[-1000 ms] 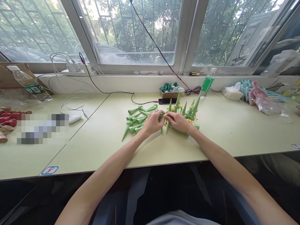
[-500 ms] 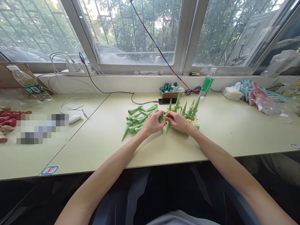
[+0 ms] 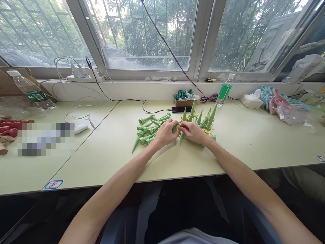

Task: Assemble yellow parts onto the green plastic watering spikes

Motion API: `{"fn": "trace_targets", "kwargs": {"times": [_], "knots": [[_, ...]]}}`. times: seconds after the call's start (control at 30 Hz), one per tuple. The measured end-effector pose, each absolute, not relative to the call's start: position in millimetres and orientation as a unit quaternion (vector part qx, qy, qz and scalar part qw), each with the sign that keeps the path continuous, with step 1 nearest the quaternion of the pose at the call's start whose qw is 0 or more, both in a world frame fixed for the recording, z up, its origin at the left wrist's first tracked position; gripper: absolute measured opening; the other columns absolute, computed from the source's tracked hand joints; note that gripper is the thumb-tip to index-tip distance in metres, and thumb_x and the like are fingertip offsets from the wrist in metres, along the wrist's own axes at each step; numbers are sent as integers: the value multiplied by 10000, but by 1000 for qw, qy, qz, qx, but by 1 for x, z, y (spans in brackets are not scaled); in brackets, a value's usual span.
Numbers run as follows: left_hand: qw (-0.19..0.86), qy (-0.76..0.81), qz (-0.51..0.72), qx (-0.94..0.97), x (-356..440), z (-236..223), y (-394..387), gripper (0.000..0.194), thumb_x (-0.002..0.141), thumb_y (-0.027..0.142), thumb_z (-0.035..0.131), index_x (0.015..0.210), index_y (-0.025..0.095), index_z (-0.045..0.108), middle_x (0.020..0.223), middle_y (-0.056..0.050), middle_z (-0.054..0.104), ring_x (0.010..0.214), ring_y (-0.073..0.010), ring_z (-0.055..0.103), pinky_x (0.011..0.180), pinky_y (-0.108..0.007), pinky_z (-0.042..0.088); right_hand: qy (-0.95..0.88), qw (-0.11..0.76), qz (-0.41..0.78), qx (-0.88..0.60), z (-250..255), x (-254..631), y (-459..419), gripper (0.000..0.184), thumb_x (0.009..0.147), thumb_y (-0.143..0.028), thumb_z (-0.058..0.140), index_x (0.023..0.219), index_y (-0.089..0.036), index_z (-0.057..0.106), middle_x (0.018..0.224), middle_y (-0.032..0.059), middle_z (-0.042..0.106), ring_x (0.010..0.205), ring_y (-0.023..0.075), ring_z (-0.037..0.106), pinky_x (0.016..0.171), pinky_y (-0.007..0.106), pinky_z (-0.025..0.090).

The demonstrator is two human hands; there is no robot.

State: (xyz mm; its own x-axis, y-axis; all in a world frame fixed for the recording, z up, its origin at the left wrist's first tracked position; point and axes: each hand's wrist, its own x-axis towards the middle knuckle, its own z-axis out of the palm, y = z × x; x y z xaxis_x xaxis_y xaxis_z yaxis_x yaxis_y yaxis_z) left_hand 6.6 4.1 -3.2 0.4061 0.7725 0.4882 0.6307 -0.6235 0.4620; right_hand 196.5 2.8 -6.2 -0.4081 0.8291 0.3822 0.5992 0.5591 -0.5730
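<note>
Both hands meet over the middle of a pale green table (image 3: 162,159). My left hand (image 3: 165,133) is closed round a green plastic spike (image 3: 175,129). My right hand (image 3: 194,131) pinches at the same spike's top, where a small yellow part shows; another spike (image 3: 181,137) points down between the hands. To the left lies a heap of green spikes (image 3: 148,130) on their sides. Behind my right hand several spikes (image 3: 205,118) stand point-up among small yellow parts.
A black phone (image 3: 181,109) on a charging cable lies behind the spikes, with a small box of green items (image 3: 185,97) and a green-labelled bottle (image 3: 224,90). Tissues (image 3: 252,100) and bagged plastic items (image 3: 284,105) sit right. Another bottle (image 3: 30,89), a white charger (image 3: 81,128) and red wooden pieces (image 3: 10,127) sit left.
Almost nothing has moved. The spike held between the hands has shifted slightly as the fingers work at its top.
</note>
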Motion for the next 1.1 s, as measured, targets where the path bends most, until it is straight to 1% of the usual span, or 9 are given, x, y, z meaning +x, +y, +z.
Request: {"fn": "trace_targets", "kwargs": {"times": [0.1,0.17,0.33,0.83,0.97,1.1], "knots": [[108,420,343,833,7,-3,4,205,867,258,619,1049,192,686,924,-50,571,695,-146,548,679,-302,464,-823,327,172,-432,-7,197,3,143,960,-295,523,870,-205,588,714,8,638,600,141,498,616,270,353],[111,419,342,834,7,-2,3,197,867,257,618,1041,192,685,921,-51,564,702,-148,547,669,-300,459,-825,330,171,-426,-7,198,3,118,952,-288,536,896,-204,597,744,16,659,619,146,521,622,270,362],[114,421,340,833,7,-2,3,201,862,254,628,1047,194,678,946,-54,570,724,-153,560,676,-299,465,-821,333,178,-428,-6,197,2,134,955,-273,520,876,-196,597,814,41,693,664,155,558,648,279,385],[120,419,342,833,7,-2,3,203,852,232,634,1046,199,681,949,-54,582,742,-157,585,691,-292,490,-820,318,170,-445,-6,197,3,239,984,-291,460,773,-204,529,708,17,603,624,144,479,615,274,332],[116,420,342,833,7,-2,4,196,859,230,630,1044,190,678,950,-53,579,723,-149,573,702,-300,485,-820,325,168,-441,-7,197,3,227,986,-305,475,815,-198,578,733,24,635,630,148,498,627,277,348],[111,426,348,828,8,-2,3,181,872,248,635,1039,191,673,958,-56,585,721,-149,565,699,-305,479,-820,330,165,-437,-7,197,3,167,972,-316,518,901,-202,618,765,22,669,609,144,501,628,276,361]]}}
